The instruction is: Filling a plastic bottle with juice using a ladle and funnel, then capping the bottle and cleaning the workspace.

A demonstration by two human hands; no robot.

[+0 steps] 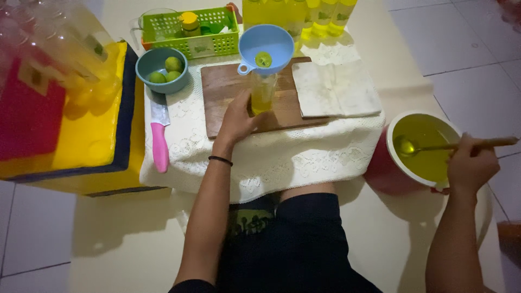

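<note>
Pale floor tiles [467,38] surround a low table under a white lace cloth [271,157], seen from above with the person's dark-clad lap at the near edge. At far left, clear bottles [59,38] lie heaped over a box [92,135] with yellow and red faces and a dark blue edge, pushed against the table's left side. Beside it on the cloth lies a knife [159,133] with a pink handle, blade pointing away. Behind the knife sits a teal bowl [160,68] with three green limes [172,64], and behind that a green basket [209,40] with a pale label on its front wall and a yellow-capped jar inside.

Mid-table, a wooden board [228,92] carries a clear bottle [262,92], part filled with yellow liquid. A blue funnel [266,46] stands in its neck, a lime slice in the bowl. The left hand [236,119], a black band at the wrist, is wrapped around the bottle's lower part from the left. Behind stands a row of filled yellow bottles [304,19] with small green labels. A white folded cloth [335,89] overlaps the board's right end.

Right of the table, on the floor, a red bucket [388,171] with a white rim holds yellow-green liquid. The right hand [471,165] is closed around the handle of a ladle [412,146], whose bowl dips into that liquid.
</note>
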